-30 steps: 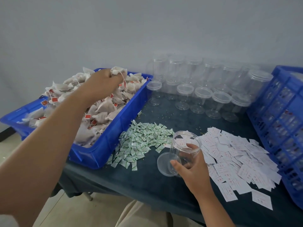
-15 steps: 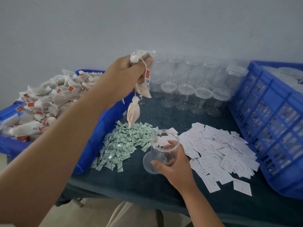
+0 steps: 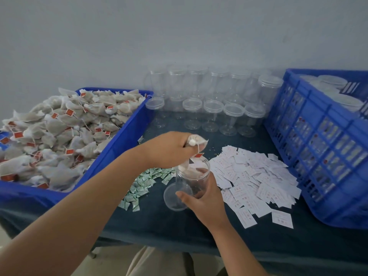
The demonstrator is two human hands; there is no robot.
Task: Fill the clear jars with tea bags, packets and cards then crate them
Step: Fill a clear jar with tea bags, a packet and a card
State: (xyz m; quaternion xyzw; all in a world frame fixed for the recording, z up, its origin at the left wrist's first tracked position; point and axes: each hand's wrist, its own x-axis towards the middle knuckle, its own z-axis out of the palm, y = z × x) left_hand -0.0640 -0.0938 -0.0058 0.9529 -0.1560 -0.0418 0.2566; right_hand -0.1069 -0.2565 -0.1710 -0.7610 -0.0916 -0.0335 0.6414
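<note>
Tea bags [image 3: 196, 143] are held over a clear jar [image 3: 192, 176] near the front edge of the desk [image 3: 159, 222].
The bags are clenched in the left hand [image 3: 169, 150] just above the jar's open mouth, with one bag hanging into it. The jar is grasped round its side by the right hand [image 3: 203, 198]. Green packets [image 3: 143, 182] are heaped to its left, white cards [image 3: 254, 180] to its right, and the blue crate [image 3: 318, 156] is set at the right edge.
</note>
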